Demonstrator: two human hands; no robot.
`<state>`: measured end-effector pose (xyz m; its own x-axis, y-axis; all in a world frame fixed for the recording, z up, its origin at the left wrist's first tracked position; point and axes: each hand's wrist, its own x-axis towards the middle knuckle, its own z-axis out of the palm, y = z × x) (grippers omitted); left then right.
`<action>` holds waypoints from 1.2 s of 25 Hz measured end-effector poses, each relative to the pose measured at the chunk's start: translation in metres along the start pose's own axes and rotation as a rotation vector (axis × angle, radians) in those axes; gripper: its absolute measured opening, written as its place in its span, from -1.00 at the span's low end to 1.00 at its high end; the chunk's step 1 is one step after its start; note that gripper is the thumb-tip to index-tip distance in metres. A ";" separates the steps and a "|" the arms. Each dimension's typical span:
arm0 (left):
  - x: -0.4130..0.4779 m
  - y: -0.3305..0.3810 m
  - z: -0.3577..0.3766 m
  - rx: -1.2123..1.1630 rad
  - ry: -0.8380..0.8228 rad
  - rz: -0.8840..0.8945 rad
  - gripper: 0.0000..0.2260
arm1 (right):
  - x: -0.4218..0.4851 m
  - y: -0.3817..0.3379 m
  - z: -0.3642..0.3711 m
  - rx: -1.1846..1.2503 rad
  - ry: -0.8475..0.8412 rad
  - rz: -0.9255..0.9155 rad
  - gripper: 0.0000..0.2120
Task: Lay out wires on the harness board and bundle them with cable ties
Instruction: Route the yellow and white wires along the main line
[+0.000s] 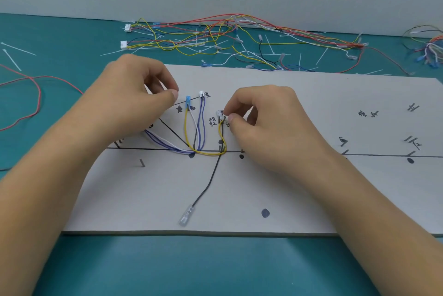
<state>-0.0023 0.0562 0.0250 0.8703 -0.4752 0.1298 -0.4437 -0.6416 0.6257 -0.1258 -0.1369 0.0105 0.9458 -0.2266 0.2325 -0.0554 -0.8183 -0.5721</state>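
Right hand (261,123) pinches a small clear terminal (220,113) between thumb and forefinger near the middle of the harness board (287,188); its other fingers are curled under. Left hand (134,99) sits over the board's left part, fingers curled and thumb tip closed against them (whatever it grips, if anything, is hidden, so I cannot tell).

Wiring on the board:
- A yellow wire (185,128) drops from the pinched terminal to the board's drawn horizontal line. It runs left along that line and rises to a blue terminal (188,99) toward the board's far edge.
- A white wire (193,118) also meets the blue terminal.
- Purple wires (203,123) climb to a white connector (201,94) just beside it.
- Purple and white strands trail left along the line and pass beneath the left hand.
- A black wire (208,185) runs from the board's middle toward its near edge, ending in a sleeved terminal (186,217) that lies flat on the board.
- A metal pin (142,162) stands upright in the board's left part.

Beyond the board's far edge lies a tangle of loose wires (215,37). White cable ties (14,47) are scattered there and off the far left corner. A red wire (36,89) loops on the teal mat (215,267) off the board's left edge.
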 end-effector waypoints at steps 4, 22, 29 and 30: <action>-0.005 0.004 -0.003 0.026 -0.213 0.177 -0.89 | -0.003 -0.002 -0.002 0.010 0.004 -0.022 -0.86; -0.005 0.010 0.022 0.089 -0.031 0.096 -0.85 | -0.010 -0.009 0.002 -0.022 -0.169 -0.013 -0.82; -0.005 0.009 0.016 0.078 -0.069 0.073 -0.86 | -0.011 -0.010 0.003 0.004 -0.173 0.002 -0.83; -0.005 0.009 0.015 0.076 -0.072 0.072 -0.86 | -0.011 -0.009 0.003 0.006 -0.176 0.007 -0.82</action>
<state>-0.0138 0.0435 0.0182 0.8192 -0.5620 0.1147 -0.5216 -0.6466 0.5567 -0.1343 -0.1249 0.0108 0.9869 -0.1358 0.0873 -0.0609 -0.8139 -0.5779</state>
